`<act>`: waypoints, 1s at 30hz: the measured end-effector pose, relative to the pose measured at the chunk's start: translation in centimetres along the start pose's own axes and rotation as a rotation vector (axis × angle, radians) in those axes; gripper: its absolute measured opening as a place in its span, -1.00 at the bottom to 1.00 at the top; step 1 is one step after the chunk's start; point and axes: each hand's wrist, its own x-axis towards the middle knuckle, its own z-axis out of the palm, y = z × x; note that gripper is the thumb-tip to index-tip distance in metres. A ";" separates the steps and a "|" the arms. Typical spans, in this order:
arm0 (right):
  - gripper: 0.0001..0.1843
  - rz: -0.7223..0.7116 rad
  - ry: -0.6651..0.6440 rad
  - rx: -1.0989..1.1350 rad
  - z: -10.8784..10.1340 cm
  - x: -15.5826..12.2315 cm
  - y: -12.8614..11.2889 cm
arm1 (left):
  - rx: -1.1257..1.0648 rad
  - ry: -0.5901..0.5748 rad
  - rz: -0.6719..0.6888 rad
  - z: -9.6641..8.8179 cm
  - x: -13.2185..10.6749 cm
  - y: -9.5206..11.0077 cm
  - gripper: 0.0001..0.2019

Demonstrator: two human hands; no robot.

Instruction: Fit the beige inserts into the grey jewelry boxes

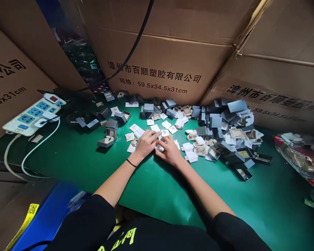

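Note:
My left hand (146, 142) and my right hand (170, 150) meet over the middle of the green table, fingers bent inward and nearly touching. Between them a small white piece (160, 148) shows, partly covered by the fingers; its kind is unclear. Both hands appear closed around it. Just beyond the fingertips lie several small white cards or folded papers (173, 129). Left of my hands stands an opened dark grey small box (106, 141) with a pale insert. To the right is a heap of similar grey boxes (215, 121), mixed with beige inserts (200, 150) and white papers.
Large cardboard cartons (157, 52) wall in the back of the green table (146, 184). A white power strip (34, 115) with cables lies at left. A black cable (136, 45) hangs in front. Clear plastic packaging (298, 153) sits at far right.

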 end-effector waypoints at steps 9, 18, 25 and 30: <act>-0.90 0.024 -0.147 -0.155 -1.3 0.6 -1.0 | -0.025 -0.076 -0.006 -0.9 0.3 0.3 -0.64; -0.83 -0.132 -0.209 -0.235 -0.8 0.5 0.0 | -0.026 -0.115 0.036 -1.0 0.4 -0.1 -0.66; -0.87 -0.063 -0.226 -0.157 -0.7 0.5 0.0 | -0.020 -0.168 0.023 -1.3 0.8 0.0 -0.67; -0.90 -0.013 -0.229 -0.117 -0.3 0.6 -0.3 | -0.016 -0.204 0.030 -1.6 0.9 0.1 -0.67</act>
